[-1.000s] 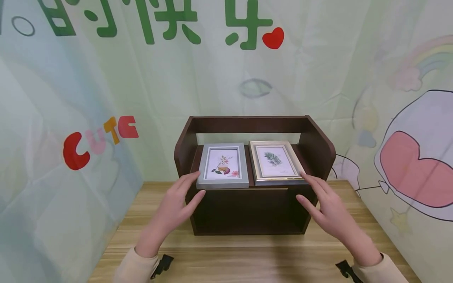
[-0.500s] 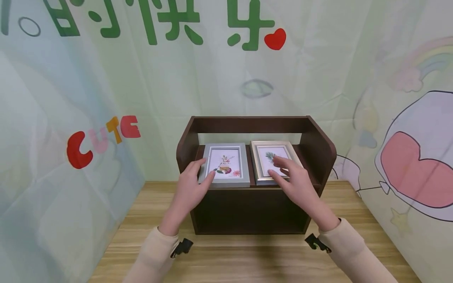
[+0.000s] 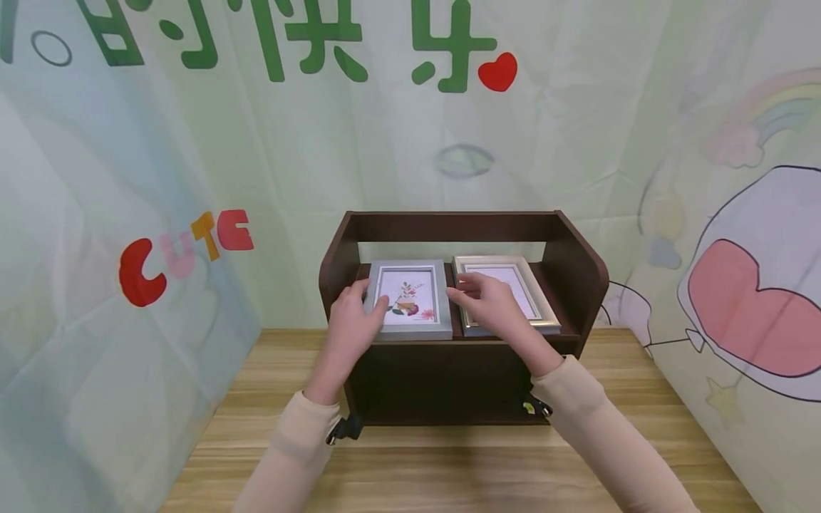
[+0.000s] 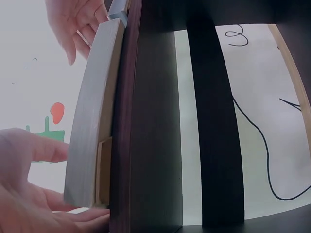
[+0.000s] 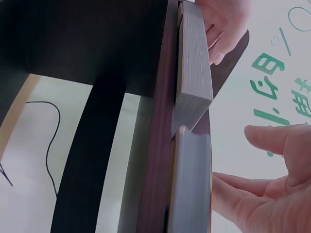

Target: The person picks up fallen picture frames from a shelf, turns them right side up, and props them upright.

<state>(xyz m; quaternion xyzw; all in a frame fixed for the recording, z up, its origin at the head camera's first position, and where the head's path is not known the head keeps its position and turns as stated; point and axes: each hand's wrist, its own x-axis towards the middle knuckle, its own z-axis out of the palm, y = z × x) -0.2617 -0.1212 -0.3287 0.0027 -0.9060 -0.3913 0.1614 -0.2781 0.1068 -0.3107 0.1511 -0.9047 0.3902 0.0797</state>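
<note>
In the head view, a grey picture frame [image 3: 413, 332] with a flower print lies face up on a dark brown shelf [image 3: 455, 228]. My left hand [image 3: 351, 320] grips its left border, thumb over the face and fingers along the side. The left wrist view shows the thumb [image 4: 51, 150] meeting the frame's face. A gold-rimmed picture frame [image 3: 541, 306] lies to the right. Over its left part reaches my right hand [image 3: 487, 303], fingertips near the grey frame's right edge. Its thumb [image 5: 267, 138] stands apart from the frames in the right wrist view; its fingertips are partly hidden there.
The shelf stands on a wood-grain table [image 3: 449, 463]. Its side panels rise close beside both frames, and a rear rail runs across the back. Printed cloth [image 3: 288, 178] hangs behind and on both sides.
My right hand has moved left from the gold-rimmed frame's right corner, over that frame, towards the grey one. My left hand has moved slightly up and in along the grey frame. Both frames stay put.
</note>
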